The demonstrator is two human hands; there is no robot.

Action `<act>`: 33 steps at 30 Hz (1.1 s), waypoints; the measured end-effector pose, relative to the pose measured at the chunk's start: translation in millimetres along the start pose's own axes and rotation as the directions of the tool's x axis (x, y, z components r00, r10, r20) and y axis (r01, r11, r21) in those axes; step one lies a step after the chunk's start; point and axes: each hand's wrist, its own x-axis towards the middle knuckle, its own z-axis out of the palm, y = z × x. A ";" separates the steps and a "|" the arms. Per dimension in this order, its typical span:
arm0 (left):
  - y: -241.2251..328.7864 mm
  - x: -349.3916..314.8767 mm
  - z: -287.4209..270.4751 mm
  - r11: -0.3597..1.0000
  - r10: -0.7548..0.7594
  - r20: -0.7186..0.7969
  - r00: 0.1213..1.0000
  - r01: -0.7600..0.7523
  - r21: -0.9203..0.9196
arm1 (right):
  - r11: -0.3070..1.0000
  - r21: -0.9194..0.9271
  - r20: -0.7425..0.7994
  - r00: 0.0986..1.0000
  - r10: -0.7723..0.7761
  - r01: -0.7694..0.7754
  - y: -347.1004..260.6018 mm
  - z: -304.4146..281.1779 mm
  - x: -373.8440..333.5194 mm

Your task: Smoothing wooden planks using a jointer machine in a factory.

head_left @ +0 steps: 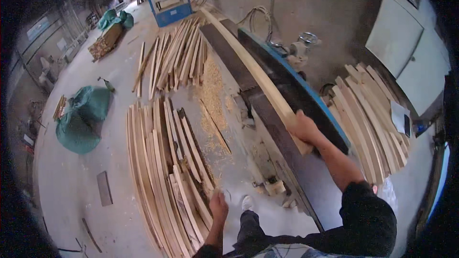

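A long pale wooden board (260,79) lies lengthwise on the dark metal bed of a jointer planer (282,131), along a black fence with a blue edge (306,86). My right hand (302,128) is closed round the board near its close end, forearm reaching in from the right. The board's far end stretches past the machine bed toward the wall. My left hand (219,204) hangs low beside the machine with curled fingers and nothing visible in it. Just left of it are the ends of a floor stack of wooden strips (158,162).
More strips (177,55) lie fanned out farther off, beside wood shavings (213,91). At the right, a stack of boards (368,119) carries a white sheet and a dark phone-like object. A blue machine (169,2) stands at the back. Green sacks (86,117) sit at the left.
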 end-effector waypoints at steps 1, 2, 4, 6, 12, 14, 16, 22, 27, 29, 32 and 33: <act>35.7 1.1 11.9 0.941 0.284 -0.087 0.955 -0.261 0.215 | 0.999 0.033 0.040 0.999 -0.020 0.019 22.2 -7.2 -46.9; 65.6 -3.3 16.1 0.909 0.410 -0.018 0.912 -0.407 0.091 | 0.998 0.044 0.079 0.995 -0.055 0.052 44.6 -9.1 -95.1; 123.5 -36.7 49.0 0.936 0.289 0.017 0.957 -0.278 -0.215 | 0.979 0.200 0.101 0.993 -0.068 0.047 84.0 1.3 -190.6; 176.0 -89.8 87.1 0.919 0.152 0.236 0.960 -0.049 -0.392 | 0.940 0.334 0.110 0.988 -0.107 0.065 118.7 3.3 -277.4; 272.6 -251.9 132.9 0.888 0.063 0.336 0.940 0.101 -0.449 | 0.712 0.702 0.233 0.952 -0.200 -0.023 168.4 -19.6 -481.2; 286.5 -271.0 117.9 0.769 -0.001 0.384 0.924 0.246 -0.590 | 0.589 0.807 0.221 0.944 -0.244 -0.037 167.6 -35.4 -515.6; 307.2 -272.9 96.2 0.739 -0.013 0.398 0.917 0.277 -0.614 | 0.545 0.837 0.134 0.946 -0.296 0.052 164.3 -57.9 -544.2; 402.2 -286.1 -22.0 0.557 0.401 0.394 0.827 0.121 -0.822 | 0.022 0.999 -0.021 0.745 -0.667 0.048 122.0 -142.2 -603.0; 451.5 -266.0 -76.2 0.471 0.209 0.462 0.862 0.326 -0.820 | -0.039 0.954 -0.222 0.611 -0.760 0.299 55.3 -158.9 -621.7; 457.8 -259.2 -88.3 0.490 0.209 0.421 0.883 0.278 -0.826 | -0.081 0.942 -0.271 0.598 -0.754 0.324 36.8 -157.6 -626.0; 464.9 -253.8 -102.0 0.486 0.228 0.439 0.869 0.289 -0.825 | -0.118 0.935 -0.315 0.631 -0.709 0.334 21.4 -156.2 -626.7; 466.7 -254.6 -107.1 0.484 0.223 0.483 0.847 0.334 -0.809 | -0.115 0.939 -0.305 0.633 -0.711 0.323 16.6 -155.0 -625.9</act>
